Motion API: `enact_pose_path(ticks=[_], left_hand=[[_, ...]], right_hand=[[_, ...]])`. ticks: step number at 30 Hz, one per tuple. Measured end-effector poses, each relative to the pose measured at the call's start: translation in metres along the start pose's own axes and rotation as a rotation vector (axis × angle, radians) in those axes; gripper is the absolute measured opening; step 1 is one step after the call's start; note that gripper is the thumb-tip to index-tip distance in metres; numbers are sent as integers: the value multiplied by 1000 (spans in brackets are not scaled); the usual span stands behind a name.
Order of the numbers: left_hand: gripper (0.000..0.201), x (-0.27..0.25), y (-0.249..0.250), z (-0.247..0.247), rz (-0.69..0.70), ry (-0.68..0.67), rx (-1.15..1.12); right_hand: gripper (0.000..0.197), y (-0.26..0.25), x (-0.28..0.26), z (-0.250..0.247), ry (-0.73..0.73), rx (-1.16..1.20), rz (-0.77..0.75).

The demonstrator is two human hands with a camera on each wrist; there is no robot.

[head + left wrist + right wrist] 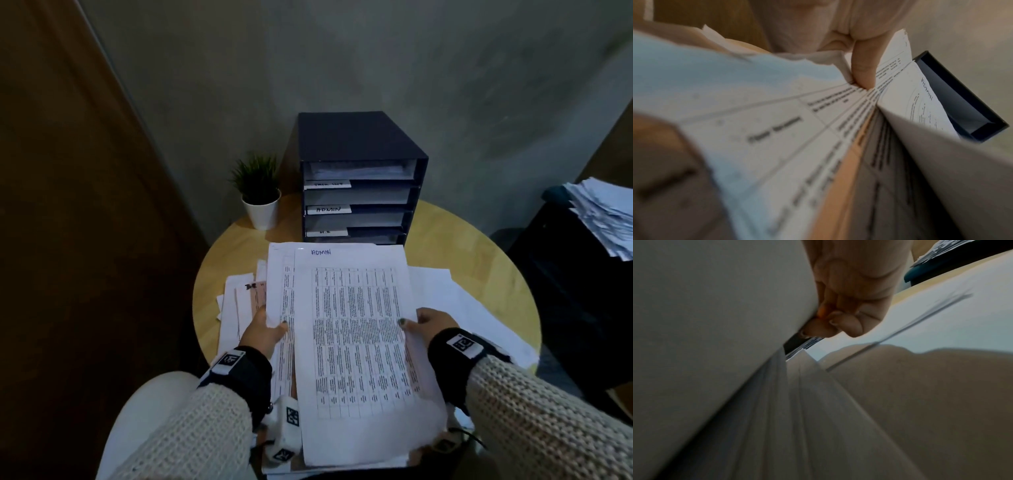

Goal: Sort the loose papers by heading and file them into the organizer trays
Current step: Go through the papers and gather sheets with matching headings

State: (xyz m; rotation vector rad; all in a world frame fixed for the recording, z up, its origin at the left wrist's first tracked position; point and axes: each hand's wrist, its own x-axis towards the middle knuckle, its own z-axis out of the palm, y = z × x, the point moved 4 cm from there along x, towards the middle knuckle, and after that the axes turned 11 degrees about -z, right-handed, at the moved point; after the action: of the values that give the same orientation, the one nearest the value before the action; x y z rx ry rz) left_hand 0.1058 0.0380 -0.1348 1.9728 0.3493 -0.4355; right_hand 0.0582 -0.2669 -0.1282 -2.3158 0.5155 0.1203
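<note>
Both my hands hold paper: right hand (430, 323) pinches the ADMIN sheet (356, 342), left hand (263, 330) grips the sheets beneath (286, 291). Beyond, loose papers (455, 301) cover the worktop (455, 236) before the organizer trays (359, 192).

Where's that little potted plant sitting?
In the head view, the plant stands at the back left of the round table, just left of the dark organizer.

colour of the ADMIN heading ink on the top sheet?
Blue handwriting on the white top sheet, near its upper left corner. Clearest in the head view.
</note>
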Motion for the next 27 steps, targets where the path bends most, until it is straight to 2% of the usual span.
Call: enact_pose_path(ticks=[3,7,9,12,14,17,19,20,21,22,23,24,25,26,27], left_hand=[[45,-2,2,4,12,-15,-54],[49,-10,12,11,15,-46,-218],[50,-13,13,15,21,-62,-214],[57,-15,18,15,80,-55,-138],[62,-14,22,9,97,-28,-109],[60,-11,31,-3,126,12,-184],[59,-15,39,-11,138,35,-300],[57,-17,44,-14,151,51,-355],[54,-19,49,-16,167,59,-402],[52,-23,54,-17,181,66,-446],[52,-27,57,-18,185,69,-489],[52,-29,59,-17,189,63,-523],[53,-30,60,-16,174,55,-554],[53,-30,60,-16,163,61,-585],[52,-33,60,-15,146,59,-616]], right_hand=[[50,-6,1,-5,19,29,-12],[48,-13,5,11,-50,55,-24],[42,-12,5,19,-63,81,-4],[32,-16,-1,18,9,178,29],[44,-15,-4,15,38,304,65],[61,-15,-12,10,-95,300,36],[54,-13,-18,6,-198,267,11],[47,-16,-23,2,-205,281,-9],[48,-17,-27,-2,-202,311,-11],[64,-19,-31,-7,-184,348,-27],[89,-17,-31,-12,-173,430,-37],[95,-18,-32,-17,-148,572,-45],[76,-21,-38,-22,-124,757,-34],[49,-24,-45,-27,-105,935,-18],[34,-21,-47,-30,-77,1062,-4]])
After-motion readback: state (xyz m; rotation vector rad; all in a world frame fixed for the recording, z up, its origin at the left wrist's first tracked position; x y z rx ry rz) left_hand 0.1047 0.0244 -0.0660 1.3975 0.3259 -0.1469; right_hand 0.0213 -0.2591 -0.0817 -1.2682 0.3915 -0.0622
